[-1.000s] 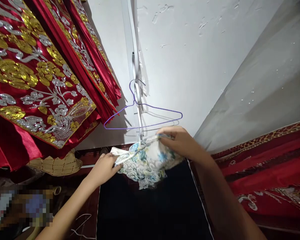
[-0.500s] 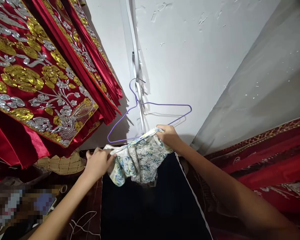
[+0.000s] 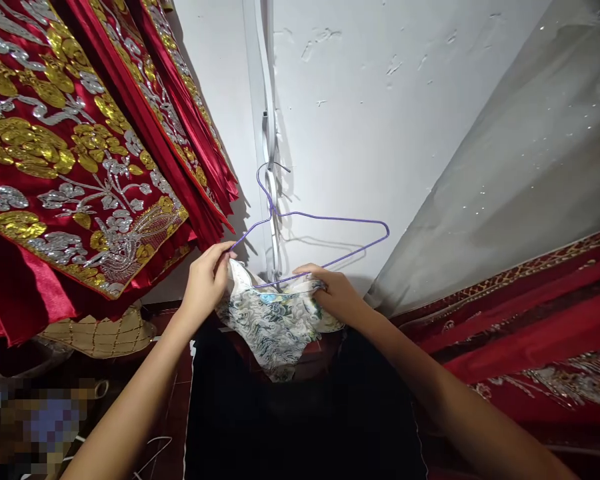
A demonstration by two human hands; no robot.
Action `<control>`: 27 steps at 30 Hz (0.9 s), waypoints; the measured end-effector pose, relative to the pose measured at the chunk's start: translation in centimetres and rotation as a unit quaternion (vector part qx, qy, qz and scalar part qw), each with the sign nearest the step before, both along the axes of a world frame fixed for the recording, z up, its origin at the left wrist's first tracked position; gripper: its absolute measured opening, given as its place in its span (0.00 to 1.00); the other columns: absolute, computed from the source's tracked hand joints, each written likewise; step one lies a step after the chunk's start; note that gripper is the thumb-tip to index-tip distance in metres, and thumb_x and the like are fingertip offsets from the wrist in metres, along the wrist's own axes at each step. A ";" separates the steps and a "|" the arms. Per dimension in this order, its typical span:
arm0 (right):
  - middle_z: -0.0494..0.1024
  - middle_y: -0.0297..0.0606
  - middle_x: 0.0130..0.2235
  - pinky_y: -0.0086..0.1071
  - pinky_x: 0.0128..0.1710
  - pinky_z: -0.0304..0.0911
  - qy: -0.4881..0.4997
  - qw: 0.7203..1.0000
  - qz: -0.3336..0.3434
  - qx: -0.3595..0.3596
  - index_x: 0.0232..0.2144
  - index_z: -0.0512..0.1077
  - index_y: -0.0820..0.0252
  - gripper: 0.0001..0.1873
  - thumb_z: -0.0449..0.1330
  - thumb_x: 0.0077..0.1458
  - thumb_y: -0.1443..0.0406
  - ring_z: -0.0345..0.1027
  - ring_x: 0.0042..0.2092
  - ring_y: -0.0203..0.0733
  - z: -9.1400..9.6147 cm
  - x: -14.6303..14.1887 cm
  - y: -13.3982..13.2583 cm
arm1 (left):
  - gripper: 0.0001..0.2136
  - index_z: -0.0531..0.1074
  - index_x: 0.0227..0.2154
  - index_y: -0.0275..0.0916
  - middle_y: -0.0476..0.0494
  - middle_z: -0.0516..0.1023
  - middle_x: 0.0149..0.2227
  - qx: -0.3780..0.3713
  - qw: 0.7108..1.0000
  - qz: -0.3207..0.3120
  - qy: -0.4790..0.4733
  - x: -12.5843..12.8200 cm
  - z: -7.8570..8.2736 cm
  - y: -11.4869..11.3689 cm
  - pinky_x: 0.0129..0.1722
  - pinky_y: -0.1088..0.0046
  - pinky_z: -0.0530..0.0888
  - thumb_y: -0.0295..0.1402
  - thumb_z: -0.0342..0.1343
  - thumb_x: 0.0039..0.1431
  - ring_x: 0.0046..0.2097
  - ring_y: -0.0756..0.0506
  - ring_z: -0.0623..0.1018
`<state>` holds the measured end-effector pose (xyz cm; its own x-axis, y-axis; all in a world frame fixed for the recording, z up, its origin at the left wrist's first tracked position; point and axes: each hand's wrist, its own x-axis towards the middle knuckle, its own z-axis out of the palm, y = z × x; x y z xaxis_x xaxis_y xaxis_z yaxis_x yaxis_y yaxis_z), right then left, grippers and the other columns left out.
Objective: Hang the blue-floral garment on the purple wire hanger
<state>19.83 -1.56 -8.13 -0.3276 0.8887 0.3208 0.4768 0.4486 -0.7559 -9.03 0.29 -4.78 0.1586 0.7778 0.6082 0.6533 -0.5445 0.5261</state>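
Observation:
A purple wire hanger [image 3: 330,220] hangs by its hook from a fitting on the white wall. Under it I hold a white garment with a blue and green flower print [image 3: 270,323]. My left hand [image 3: 207,280] pinches the garment's left edge right at the hanger's left end, fingers closed. My right hand [image 3: 330,293] grips the garment's right part against the hanger's lower wire, fingers closed round the cloth. A black cloth [image 3: 300,420] with a thin white edge hangs below the garment.
Red satin garments with gold and silver sequin flowers [image 3: 75,153] hang at the left, close to my left hand. More red embroidered cloth [image 3: 530,333] lies at the right under a grey sheet [image 3: 520,173]. A tan quilted piece [image 3: 100,333] sits at lower left.
Both hands have lifted the flowered garment up to the hanger. My left hand rose from below to the hanger's left end, and the hanger has swung slightly.

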 end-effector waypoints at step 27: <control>0.74 0.37 0.22 0.32 0.24 0.59 0.269 0.942 -0.068 -0.191 0.24 0.75 0.63 0.17 0.71 0.36 0.56 0.67 0.23 0.38 7.1 8.9 1.7 | 0.17 0.74 0.53 0.40 0.40 0.79 0.52 0.006 0.996 0.065 -0.066 -1.1 2.2 0.5 0.55 0.63 0.71 0.42 0.50 0.69 0.53 0.40 0.77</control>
